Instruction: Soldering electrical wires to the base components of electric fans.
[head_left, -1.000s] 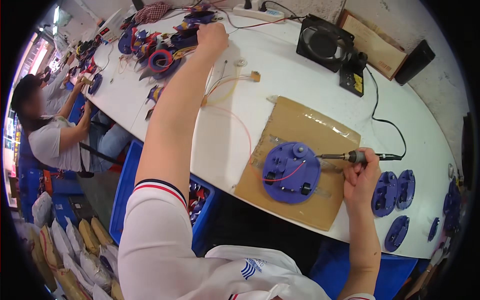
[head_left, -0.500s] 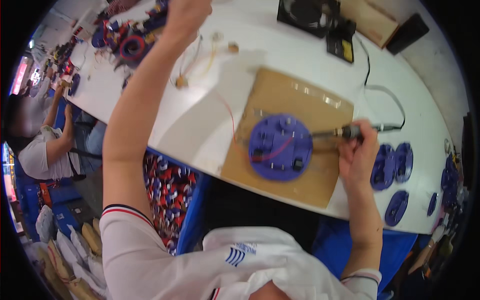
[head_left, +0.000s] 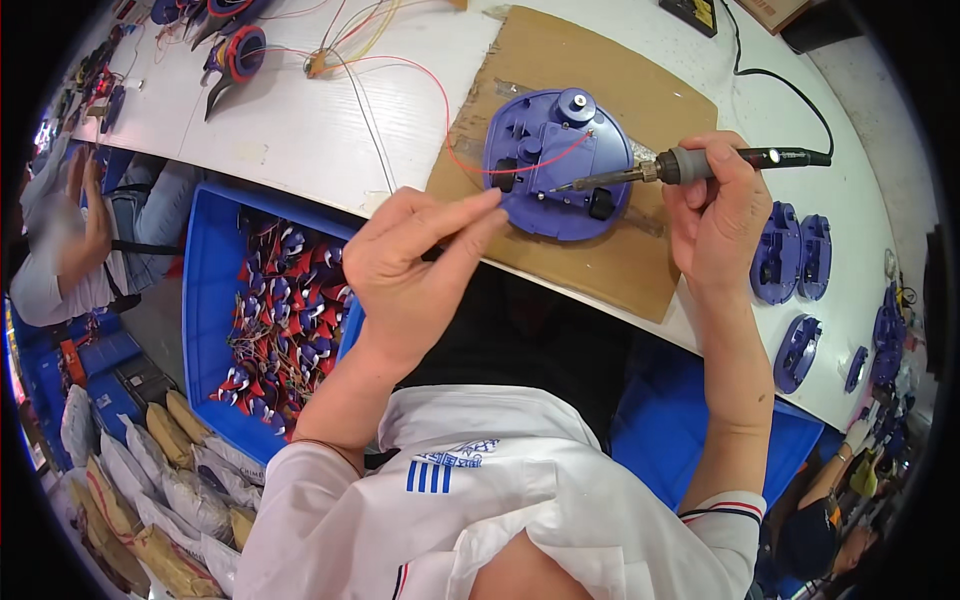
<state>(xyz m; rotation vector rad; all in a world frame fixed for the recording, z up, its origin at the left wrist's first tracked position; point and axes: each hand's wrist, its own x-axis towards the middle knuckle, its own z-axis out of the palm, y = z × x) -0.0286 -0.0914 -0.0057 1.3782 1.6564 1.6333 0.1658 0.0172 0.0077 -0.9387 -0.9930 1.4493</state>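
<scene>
A: Hands at a white tabletop [head_left: 300, 130], seen from above. What does each one hold?

B: The right hand [head_left: 715, 215] has its grip closed around the grey handle of a soldering iron [head_left: 690, 165]. The iron's metal tip rests on a round purple plastic housing [head_left: 557, 165]. A black cord runs from the iron's back end across the tabletop.

A: And the left hand?

B: The left hand [head_left: 415, 265] is pinched shut, thumb against fingertips, on what looks like a thin wire at the housing's left edge; the wire is too fine to be sure of. A thin red wire [head_left: 450, 120] curves from the housing toward the far side of the tabletop.

A: Where does the housing sit?

B: On a sheet of brown cardboard [head_left: 600, 260] lying flat near the tabletop's front edge.

A: Anything else nearby?

B: More purple housings [head_left: 795, 255] lie to the right. A blue bin [head_left: 215, 300] of small red, white and blue parts stands below the tabletop on the left. Another person [head_left: 60, 240] sits at far left.
</scene>
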